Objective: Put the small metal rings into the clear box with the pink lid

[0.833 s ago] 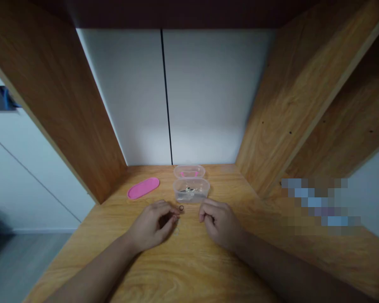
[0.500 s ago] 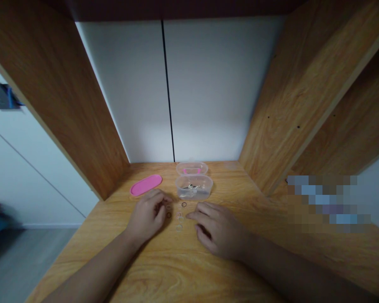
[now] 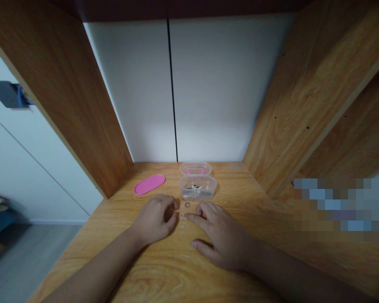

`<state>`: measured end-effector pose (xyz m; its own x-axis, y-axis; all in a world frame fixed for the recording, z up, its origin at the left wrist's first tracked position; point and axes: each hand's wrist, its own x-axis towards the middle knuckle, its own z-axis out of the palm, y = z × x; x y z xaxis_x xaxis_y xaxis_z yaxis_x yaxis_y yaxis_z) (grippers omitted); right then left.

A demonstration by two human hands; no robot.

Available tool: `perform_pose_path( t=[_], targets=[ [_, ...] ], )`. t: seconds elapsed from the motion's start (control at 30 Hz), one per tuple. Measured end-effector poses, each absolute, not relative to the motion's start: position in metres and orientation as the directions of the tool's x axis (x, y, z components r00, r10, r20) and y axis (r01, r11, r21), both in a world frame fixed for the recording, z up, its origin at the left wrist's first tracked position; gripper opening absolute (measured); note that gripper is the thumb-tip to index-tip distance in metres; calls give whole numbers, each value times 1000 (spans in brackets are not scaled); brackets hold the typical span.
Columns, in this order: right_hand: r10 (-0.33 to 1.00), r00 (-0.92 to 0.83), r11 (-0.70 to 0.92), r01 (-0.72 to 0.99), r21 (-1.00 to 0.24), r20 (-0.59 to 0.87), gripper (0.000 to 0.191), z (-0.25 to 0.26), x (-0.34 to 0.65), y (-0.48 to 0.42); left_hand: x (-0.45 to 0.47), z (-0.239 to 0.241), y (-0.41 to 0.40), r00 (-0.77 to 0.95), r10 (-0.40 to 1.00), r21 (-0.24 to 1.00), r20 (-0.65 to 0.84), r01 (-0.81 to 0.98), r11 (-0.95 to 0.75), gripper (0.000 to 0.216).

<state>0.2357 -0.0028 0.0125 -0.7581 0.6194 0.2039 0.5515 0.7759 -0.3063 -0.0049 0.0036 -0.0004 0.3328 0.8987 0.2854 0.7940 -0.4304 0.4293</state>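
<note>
Small elastic hair bands lie on the wooden tabletop between my hands: a dark hair band (image 3: 187, 205) at the back, a pinkish one (image 3: 182, 214) in the middle and a pale one (image 3: 182, 228) nearest me. My left hand (image 3: 154, 219) rests just left of them, its fingers curved and its thumb apart from the index finger. Any bands under those fingers are hidden. From the right, my right hand (image 3: 222, 233) reaches in. Its index fingertip is at the middle bands, while its thumb is spread away and the other fingers are bent.
Behind the bands stands a clear plastic box (image 3: 197, 193) with small dark and pale items inside. A clear lid or tray with a pink handle (image 3: 196, 169) is behind it. A pink oval lid (image 3: 149, 184) lies to the left. Wooden side panels (image 3: 271, 160) and a white back wall (image 3: 151, 105) enclose the tabletop.
My left hand has moved right, over the spot where a dark and a pale band showed. My right thumb has spread farther from the index finger. The view has shifted slightly.
</note>
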Motion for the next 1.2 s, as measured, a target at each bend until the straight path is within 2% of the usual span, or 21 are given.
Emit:
perform_pose_path(
  t=[0.2,0.43,0.77,0.9,1.0,1.13,1.2],
  targets=[
    [615,-763,776,543,-321,199,48,13,236,-3,-5,2,-1,446,839,453,311,706,-544,8],
    [619,-762,771,542,-334,191,47,13,235,-2,-8,1,2,483,813,494,326,646,-582,8],
    [589,-772,800,515,-307,239,33,9,236,-1,-6,2,3,521,766,425,377,638,-643,10],
    [545,-778,835,468,-289,314,31,5,237,0,-6,2,2,498,760,426,418,632,-648,9],
    [474,-785,881,419,-221,399,28,7,238,3,-7,-1,2,472,732,433,491,597,-675,8],
    [266,-745,946,325,-15,612,33,25,236,-7,-10,-4,4,450,696,408,559,582,-704,9],
    [155,-655,959,279,46,740,33,34,235,-23,-11,-5,7,427,689,384,586,602,-700,8]
  ],
)
